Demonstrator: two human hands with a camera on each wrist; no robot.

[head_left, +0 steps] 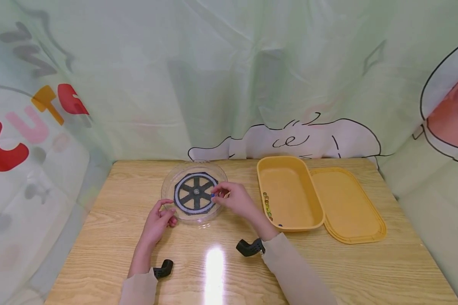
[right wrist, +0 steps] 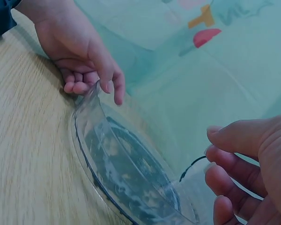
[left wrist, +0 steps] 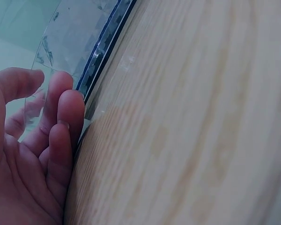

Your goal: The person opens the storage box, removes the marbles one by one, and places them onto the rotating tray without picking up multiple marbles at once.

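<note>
A clear round plastic dish [head_left: 170,178] stands at the back left, with a dark six-spoked wheel pattern [head_left: 196,199] ringed in white at its bottom. My left hand [head_left: 158,220] holds its near left rim, the clear wall passing among the fingers [left wrist: 65,110]. Over the dish's right side, my right hand [head_left: 236,199] pinches a small blue marble [head_left: 212,195] between thumb and fingertips. In the right wrist view the curled fingers [right wrist: 225,180] hide that marble.
Right of the dish is a yellow plastic box [head_left: 290,186]. Several small marbles [head_left: 267,205] line its left wall, and a dark blue marble [head_left: 280,225] lies near its front. A yellow lid [head_left: 351,207] lies beside it on the wooden table [head_left: 110,237]. A printed curtain [head_left: 221,84] hangs behind.
</note>
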